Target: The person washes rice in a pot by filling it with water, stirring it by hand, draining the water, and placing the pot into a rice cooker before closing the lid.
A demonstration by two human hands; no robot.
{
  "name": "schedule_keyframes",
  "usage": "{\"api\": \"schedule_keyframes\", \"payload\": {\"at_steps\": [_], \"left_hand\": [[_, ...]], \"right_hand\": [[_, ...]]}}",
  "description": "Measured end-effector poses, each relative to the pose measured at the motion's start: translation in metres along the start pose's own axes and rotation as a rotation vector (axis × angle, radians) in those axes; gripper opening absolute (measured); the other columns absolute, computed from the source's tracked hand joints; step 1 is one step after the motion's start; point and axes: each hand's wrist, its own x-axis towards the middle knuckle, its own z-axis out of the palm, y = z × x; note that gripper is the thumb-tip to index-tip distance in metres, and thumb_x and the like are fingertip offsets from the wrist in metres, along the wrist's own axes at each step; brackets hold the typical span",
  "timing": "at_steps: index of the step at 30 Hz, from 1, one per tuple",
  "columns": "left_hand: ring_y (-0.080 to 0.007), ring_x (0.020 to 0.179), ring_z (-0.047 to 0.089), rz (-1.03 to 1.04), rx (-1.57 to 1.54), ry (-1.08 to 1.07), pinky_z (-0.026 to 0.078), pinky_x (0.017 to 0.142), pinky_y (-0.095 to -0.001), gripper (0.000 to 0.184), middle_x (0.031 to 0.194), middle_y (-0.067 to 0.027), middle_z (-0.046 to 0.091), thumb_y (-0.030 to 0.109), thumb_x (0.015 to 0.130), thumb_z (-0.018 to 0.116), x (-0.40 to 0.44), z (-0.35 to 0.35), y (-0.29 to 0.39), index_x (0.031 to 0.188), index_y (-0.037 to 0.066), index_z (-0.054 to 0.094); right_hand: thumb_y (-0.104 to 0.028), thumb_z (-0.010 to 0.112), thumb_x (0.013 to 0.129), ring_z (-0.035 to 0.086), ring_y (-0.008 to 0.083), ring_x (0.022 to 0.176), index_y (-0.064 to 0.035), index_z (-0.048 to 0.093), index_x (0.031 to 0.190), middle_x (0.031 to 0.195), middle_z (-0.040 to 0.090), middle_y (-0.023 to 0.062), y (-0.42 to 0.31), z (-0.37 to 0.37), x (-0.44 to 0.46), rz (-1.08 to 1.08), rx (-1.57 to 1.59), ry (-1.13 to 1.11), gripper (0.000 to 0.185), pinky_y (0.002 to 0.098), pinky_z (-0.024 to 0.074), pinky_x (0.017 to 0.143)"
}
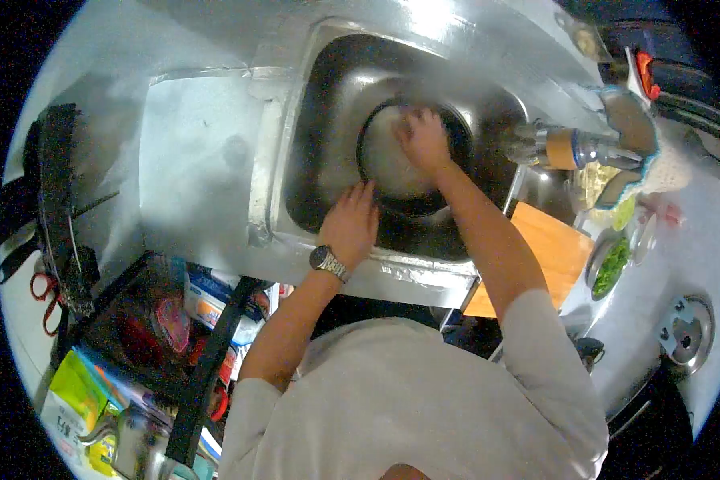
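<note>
A round dark-rimmed pan or bowl sits in the metal sink, with something pale inside, too blurred to make out. My left hand, with a watch on its wrist, lies at the vessel's lower left rim, its fingers wrapped over the edge. Inside the vessel, at its upper right, is my right hand, fingers bent over the pale contents; whether it holds any of them is hidden.
An orange-brown board lies right of the sink, near a bottle and a plate of chopped greens. A metal lid stands farther right. Red scissors hang at the left, above packets at the lower left.
</note>
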Motion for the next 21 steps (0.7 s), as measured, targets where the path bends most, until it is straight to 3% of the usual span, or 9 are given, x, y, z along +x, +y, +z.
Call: {"api": "schedule_keyframes", "payload": {"at_steps": [2, 4, 6, 10, 13, 15, 16, 18, 21], "left_hand": [[-0.0357, 0.116, 0.050, -0.002, 0.002, -0.023, 0.045, 0.094, -0.0424, 0.046, 0.129, -0.0202, 0.050, 0.024, 0.091, 0.046, -0.003, 0.000, 0.001, 0.131, 0.002, 0.043], [-0.0343, 0.117, 0.050, -0.015, 0.026, -0.008, 0.046, 0.093, -0.0421, 0.046, 0.128, -0.0197, 0.051, 0.024, 0.091, 0.046, -0.002, 0.001, 0.001, 0.131, 0.002, 0.044], [-0.0339, 0.117, 0.050, 0.008, 0.042, 0.039, 0.046, 0.093, -0.0419, 0.046, 0.128, -0.0194, 0.051, 0.024, 0.091, 0.046, -0.001, 0.004, 0.000, 0.131, 0.002, 0.044], [-0.0336, 0.118, 0.050, 0.038, 0.056, 0.083, 0.046, 0.093, -0.0415, 0.046, 0.128, -0.0195, 0.052, 0.025, 0.091, 0.047, -0.001, 0.006, -0.002, 0.131, 0.002, 0.044], [-0.0334, 0.119, 0.049, 0.011, 0.059, 0.040, 0.046, 0.093, -0.0417, 0.046, 0.128, -0.0202, 0.051, 0.024, 0.090, 0.047, -0.002, 0.004, -0.001, 0.131, 0.001, 0.044], [-0.0334, 0.119, 0.049, 0.015, 0.056, 0.045, 0.046, 0.093, -0.0418, 0.047, 0.128, -0.0205, 0.051, 0.024, 0.090, 0.047, -0.002, 0.002, 0.001, 0.131, 0.001, 0.044], [-0.0334, 0.120, 0.048, 0.024, 0.056, 0.059, 0.046, 0.093, -0.0418, 0.047, 0.128, -0.0208, 0.051, 0.024, 0.090, 0.048, -0.002, 0.002, 0.002, 0.131, 0.001, 0.043], [-0.0334, 0.119, 0.049, 0.031, 0.061, 0.054, 0.046, 0.093, -0.0417, 0.047, 0.128, -0.0210, 0.051, 0.024, 0.090, 0.048, 0.000, 0.001, 0.004, 0.131, 0.001, 0.043], [-0.0334, 0.119, 0.049, 0.045, 0.068, 0.052, 0.046, 0.092, -0.0416, 0.048, 0.128, -0.0211, 0.051, 0.023, 0.090, 0.048, -0.001, 0.001, 0.003, 0.132, 0.001, 0.042]], "right_hand": [[-0.034, 0.056, 0.085, 0.045, 0.0390, 0.116, -0.0142, 0.049, 0.130, 0.128, 0.048, 0.0208, -0.003, 0.023, 0.008, 0.124, -0.083, 0.038, 0.050, 0.0500, 0.0379, 0.097], [-0.038, 0.054, 0.084, 0.045, 0.0383, 0.116, -0.0135, 0.052, 0.128, 0.130, 0.048, 0.0192, -0.017, 0.018, -0.002, 0.064, -0.065, -0.034, 0.051, 0.0543, 0.0337, 0.100], [-0.035, 0.056, 0.082, 0.044, 0.0361, 0.119, -0.0125, 0.056, 0.124, 0.130, 0.048, 0.0182, -0.034, 0.005, -0.017, -0.040, -0.193, -0.333, 0.048, 0.0547, 0.0333, 0.100], [-0.033, 0.058, 0.080, 0.043, 0.0358, 0.120, -0.0122, 0.059, 0.121, 0.131, 0.047, 0.0185, -0.018, 0.033, -0.035, -0.322, -0.268, -0.291, 0.046, 0.0552, 0.0333, 0.101], [-0.034, 0.061, 0.079, 0.042, 0.0377, 0.122, -0.0127, 0.059, 0.121, 0.132, 0.046, 0.0191, 0.008, 0.038, -0.009, -0.386, -0.283, -0.524, 0.047, 0.0544, 0.0349, 0.100], [-0.037, 0.063, 0.076, 0.043, 0.0377, 0.122, -0.0142, 0.060, 0.119, 0.132, 0.046, 0.0192, 0.024, 0.015, -0.002, -0.288, -0.098, -0.199, 0.049, 0.0512, 0.0368, 0.101], [-0.037, 0.063, 0.076, 0.043, 0.0377, 0.122, -0.0142, 0.060, 0.119, 0.132, 0.046, 0.0192, 0.017, 0.006, -0.005, -0.287, -0.097, -0.199, 0.049, 0.0512, 0.0368, 0.101], [-0.037, 0.064, 0.075, 0.046, 0.0364, 0.118, -0.0152, 0.061, 0.116, 0.131, 0.047, 0.0188, -0.005, -0.005, -0.024, 0.075, -0.033, -0.109, 0.046, 0.0480, 0.0396, 0.099], [-0.036, 0.064, 0.077, 0.048, 0.0373, 0.116, -0.0149, 0.061, 0.115, 0.129, 0.049, 0.0196, -0.026, 0.003, -0.034, -0.081, -0.130, -0.278, 0.044, 0.0481, 0.0407, 0.098]]}}
